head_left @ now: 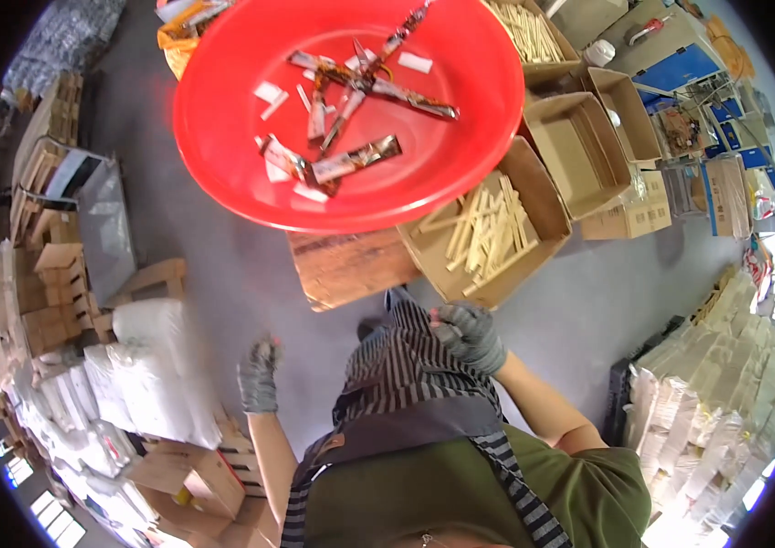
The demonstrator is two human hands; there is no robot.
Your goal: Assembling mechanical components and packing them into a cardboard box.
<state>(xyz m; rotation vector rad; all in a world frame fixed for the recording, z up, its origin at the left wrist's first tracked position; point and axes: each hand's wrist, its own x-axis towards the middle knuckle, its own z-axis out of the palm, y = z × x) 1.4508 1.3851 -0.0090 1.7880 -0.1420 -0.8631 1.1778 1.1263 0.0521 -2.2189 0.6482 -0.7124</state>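
Observation:
My left hand [260,374], in a grey knit glove, hangs at my left side away from everything, fingers curled in and nothing visible in them. Over my striped apron, by my right thigh, is my right hand [470,338] in a matching glove; its fingers are closed too, and no object shows. It is nearest to a cardboard box [547,215] of pale wooden sticks [488,228]. In front of me a large red basin [223,173] sits above a wooden board [351,269]. Several long, narrow printed wrappers [360,160] and small white paper pieces [415,62] lie inside it.
More open cartons [579,151] stand at the front right, one holding sticks [529,32]. Wrapped stacks [707,411] rise on the right. A cart [100,228], plastic-wrapped bundles [150,374] and an open box [191,484] are on the left.

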